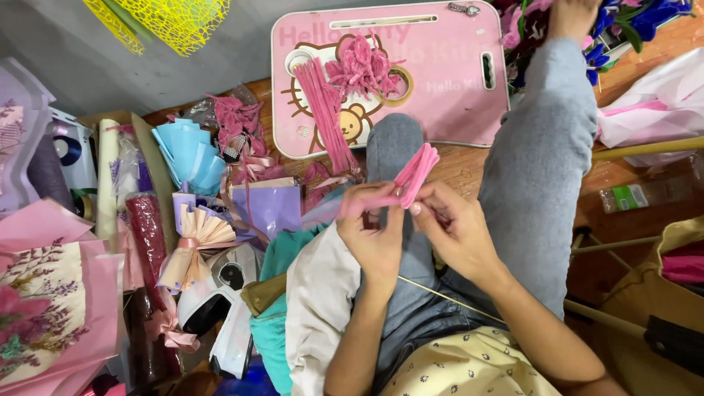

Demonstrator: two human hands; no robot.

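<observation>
The yellow flowered shirt hem [469,367] and grey-trousered legs [528,183] sit nearest, and just above the lap both hands work one bundle of pink pipe cleaners [416,174]. The left hand [372,231] is closed, pinching the bundle's lower end between thumb and fingers; the right hand [455,231] is closed too, its fingertips gripping the bundle beside it, so the fuzzy stems fan up and away between the two. A thin wooden stick [440,297] lies across the lap under the wrists. The stems look springy, so a loosened pinch would likely let them splay or drop into the clutter of wrapping paper [271,209] and ribbon to the left, where pink on pink would be hard to find; the stick could also catch a sleeve or wrist. Room is tight: the pink lap tray [455,81] with more pipe cleaners [326,103] lies beyond the knees, bouquets crowd the left, and only the wooden floor [623,183] on the right stays fairly open.
</observation>
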